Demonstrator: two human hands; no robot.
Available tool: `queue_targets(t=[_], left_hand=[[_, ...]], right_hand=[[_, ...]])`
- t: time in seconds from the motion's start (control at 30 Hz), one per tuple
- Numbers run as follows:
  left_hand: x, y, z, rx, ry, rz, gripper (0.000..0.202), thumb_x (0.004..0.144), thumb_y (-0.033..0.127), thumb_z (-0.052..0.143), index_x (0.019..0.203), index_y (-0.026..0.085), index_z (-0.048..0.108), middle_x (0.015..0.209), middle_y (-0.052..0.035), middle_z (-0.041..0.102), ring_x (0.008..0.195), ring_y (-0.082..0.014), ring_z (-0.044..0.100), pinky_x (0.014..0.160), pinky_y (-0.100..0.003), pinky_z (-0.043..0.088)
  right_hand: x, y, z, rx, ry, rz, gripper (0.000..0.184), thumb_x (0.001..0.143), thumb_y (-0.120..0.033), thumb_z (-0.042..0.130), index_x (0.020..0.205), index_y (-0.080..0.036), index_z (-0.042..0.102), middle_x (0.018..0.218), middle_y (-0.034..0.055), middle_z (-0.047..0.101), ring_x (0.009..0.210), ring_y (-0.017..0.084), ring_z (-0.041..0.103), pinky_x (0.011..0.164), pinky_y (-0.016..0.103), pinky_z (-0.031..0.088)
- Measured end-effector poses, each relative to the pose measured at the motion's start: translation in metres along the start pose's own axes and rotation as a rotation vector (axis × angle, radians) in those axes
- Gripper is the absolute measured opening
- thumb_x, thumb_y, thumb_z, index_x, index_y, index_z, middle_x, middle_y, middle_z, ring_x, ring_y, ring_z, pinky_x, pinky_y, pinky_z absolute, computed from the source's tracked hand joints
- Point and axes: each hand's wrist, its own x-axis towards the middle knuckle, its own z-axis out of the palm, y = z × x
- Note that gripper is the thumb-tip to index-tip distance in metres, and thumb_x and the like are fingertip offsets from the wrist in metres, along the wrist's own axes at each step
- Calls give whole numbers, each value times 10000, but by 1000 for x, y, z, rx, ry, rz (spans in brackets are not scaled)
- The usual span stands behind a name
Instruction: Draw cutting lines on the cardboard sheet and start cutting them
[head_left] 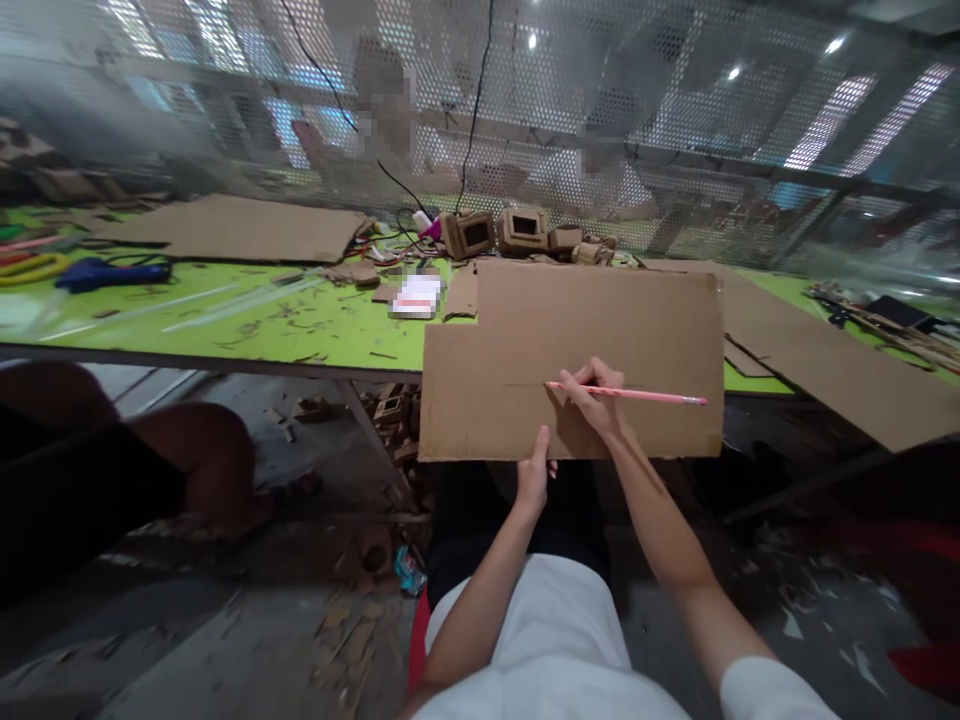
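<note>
A large cardboard sheet (480, 410) with a notch cut from its upper left corner leans over the table's front edge toward me. My left hand (535, 475) grips its lower edge, thumb on top and the other fingers mostly hidden beneath. In my right hand (596, 395) is a pink pencil (652, 396), closed in the fingers. Its point touches the cardboard at the right end of a thin drawn line, and its eraser end points right.
The green table (300, 335) carries another cardboard sheet (262, 228), a blue glue gun (112, 273), small cardboard boxes (523, 230) and scraps. More cardboard (825, 345) lies at the right. A person's bare knee (202, 450) is at the left. Cardboard offcuts (345, 640) litter the floor.
</note>
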Motion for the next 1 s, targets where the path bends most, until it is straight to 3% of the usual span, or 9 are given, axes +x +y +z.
queue_targets(t=[0.57,0.8,1.0], left_hand=[[1,-2,-1,38,15,6,326,917,422,532,771,133,569,575,75,488,421,-38,406,417,-179,375],[2,-3,-2,54,25,-8,294,912,413,543,857,129,591,675,41,561,500,-54,493,471,-196,439],[1,-2,-1,46,22,-7,308,917,419,533,824,130,585,624,58,530,449,-42,442,432,-182,397]], right_hand=[[1,-1,3,-14,49,-3,393,751,-413,650,520,-199,414,448,-53,456,428,69,400,458,228,313],[0,0,3,-23,62,5,391,745,-413,658,525,-200,415,462,-52,468,440,74,409,468,233,315],[0,-2,3,-7,73,21,396,769,-429,628,529,-204,407,463,-55,456,438,77,412,470,235,325]])
